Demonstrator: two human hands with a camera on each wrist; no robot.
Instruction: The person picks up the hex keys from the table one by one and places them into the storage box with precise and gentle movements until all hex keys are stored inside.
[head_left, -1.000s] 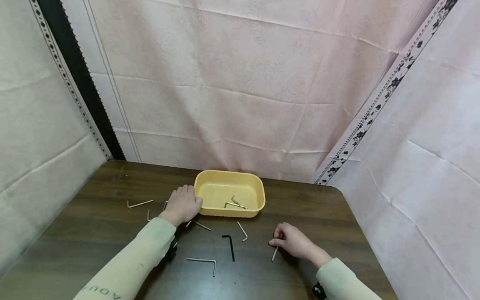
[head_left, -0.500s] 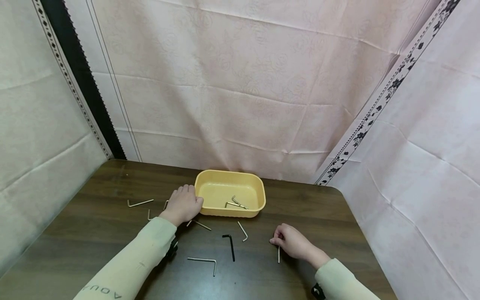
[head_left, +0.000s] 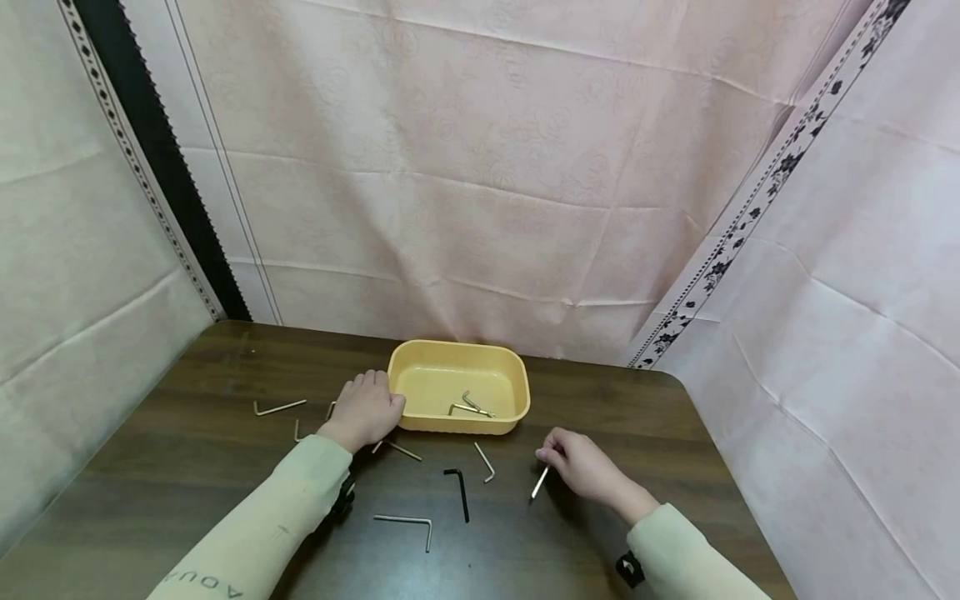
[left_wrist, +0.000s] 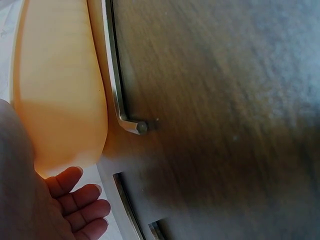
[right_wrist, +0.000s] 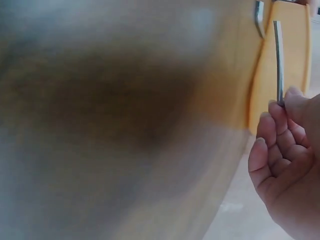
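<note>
My right hand [head_left: 588, 471] pinches a silver hex key [head_left: 539, 483] between thumb and fingertips, above the table to the right of the yellow plastic bin [head_left: 459, 427]. In the right wrist view that hex key [right_wrist: 279, 60] stands out from the fingertips. At the bin's left end, my left hand [head_left: 363, 410] holds the rim, its thumb at the front corner. The left wrist view shows its fingers [left_wrist: 85, 210] curled beside the bin wall [left_wrist: 62, 90]; the thumb is hidden there. Several hex keys [head_left: 468, 408] lie inside the bin.
On the wooden table [head_left: 187, 483] lie a black hex key [head_left: 462, 496], a large silver one [head_left: 405, 521], a small one [head_left: 485, 462] before the bin, and others [head_left: 281, 408] around the left hand. Pale cloth [head_left: 465, 208] hangs behind and at both sides.
My right hand has moved slightly away from me and lifted the hex key, whose lower end now points down to the left. My left hand and the bin have stayed put.
</note>
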